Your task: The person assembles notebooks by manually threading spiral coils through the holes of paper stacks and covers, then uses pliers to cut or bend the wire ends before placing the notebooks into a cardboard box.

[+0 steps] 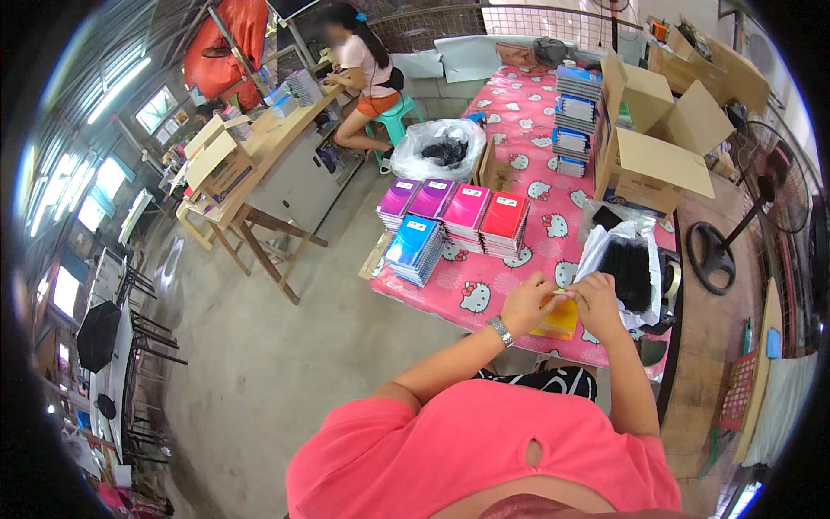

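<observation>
Over the near edge of the pink patterned table, my left hand (527, 306) and my right hand (598, 303) meet with bent, pinching fingers. Something small and pale shows between the fingertips, too small to name. Just below them lies a yellow notebook (558, 323), partly covered by my hands. To the left stand stacks of spiral notebooks: a blue stack (415, 244) in front, then purple ones (430, 195), a magenta one (467, 208) and a red one (505, 214). Close to my right hand sits a white-lined tray of black material (624, 275).
Open cardboard boxes (644, 177) stand on the table's right side, beside stacked blue notebooks (575, 112). A plastic-lined tub (439, 149) is beyond the notebooks. A person (372, 73) sits at a wooden workbench (259, 164). A fan (735, 233) stands at the right.
</observation>
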### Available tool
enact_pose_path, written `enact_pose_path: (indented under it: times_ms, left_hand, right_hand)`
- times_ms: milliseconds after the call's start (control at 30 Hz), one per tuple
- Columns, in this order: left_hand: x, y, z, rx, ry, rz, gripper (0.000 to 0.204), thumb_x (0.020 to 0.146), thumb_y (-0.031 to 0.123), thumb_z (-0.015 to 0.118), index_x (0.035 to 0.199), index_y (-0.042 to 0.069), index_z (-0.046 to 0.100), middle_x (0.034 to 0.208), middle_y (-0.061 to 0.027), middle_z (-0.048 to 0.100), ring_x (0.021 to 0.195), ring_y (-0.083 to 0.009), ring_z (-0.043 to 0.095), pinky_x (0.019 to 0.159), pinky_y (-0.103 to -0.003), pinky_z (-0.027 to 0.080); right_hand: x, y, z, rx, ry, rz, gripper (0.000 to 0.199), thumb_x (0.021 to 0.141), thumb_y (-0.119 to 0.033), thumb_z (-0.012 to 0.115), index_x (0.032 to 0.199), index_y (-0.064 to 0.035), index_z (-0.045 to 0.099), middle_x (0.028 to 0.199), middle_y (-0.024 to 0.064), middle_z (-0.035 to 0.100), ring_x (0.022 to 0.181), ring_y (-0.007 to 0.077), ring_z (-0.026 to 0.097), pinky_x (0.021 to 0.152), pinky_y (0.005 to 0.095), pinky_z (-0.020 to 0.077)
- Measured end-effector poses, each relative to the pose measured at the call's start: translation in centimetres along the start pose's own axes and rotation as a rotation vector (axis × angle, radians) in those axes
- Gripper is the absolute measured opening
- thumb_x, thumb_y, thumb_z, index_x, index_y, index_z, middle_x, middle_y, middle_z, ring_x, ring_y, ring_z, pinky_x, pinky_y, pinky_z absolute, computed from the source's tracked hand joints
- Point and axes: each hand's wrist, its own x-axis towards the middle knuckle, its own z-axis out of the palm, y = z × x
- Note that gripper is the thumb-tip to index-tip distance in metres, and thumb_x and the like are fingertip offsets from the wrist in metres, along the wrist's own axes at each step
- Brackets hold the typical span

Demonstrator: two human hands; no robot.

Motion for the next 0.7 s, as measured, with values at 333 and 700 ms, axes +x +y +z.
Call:
enact_pose_path:
  times_ms: [333, 700]
  left_hand:
    - [0.3, -1.4, -0.1, -0.011, -0.085, 0.032, 0.021, 0.084, 0.024, 0.066, 0.096, 0.008, 0.061, 0.090, -0.0124, 0.054, 0.077, -0.0348, 0.059, 0.066, -0.044, 0.049]
    - [0.2, -0.7, 0.4, -0.021, -0.067, -0.034, 0.022, 0.079, 0.021, 0.067, 0.096, 0.008, 0.062, 0.088, -0.0147, 0.055, 0.079, -0.0379, 0.059, 0.066, -0.046, 0.049]
  right_hand:
    - [0.0, -1.7, -1.8, -0.002, 0.007, 0.017, 0.016, 0.085, -0.018, 0.062, 0.094, -0.0055, 0.066, 0.084, 0.0092, 0.062, 0.088, 0.0288, 0.057, 0.083, 0.0400, 0.0390]
    - [0.8, -1.4, -1.5, 0.020, -0.171, 0.092, 0.015, 0.083, -0.018, 0.061, 0.094, -0.0079, 0.064, 0.094, 0.0089, 0.065, 0.096, 0.0275, 0.059, 0.087, 0.0427, 0.0381]
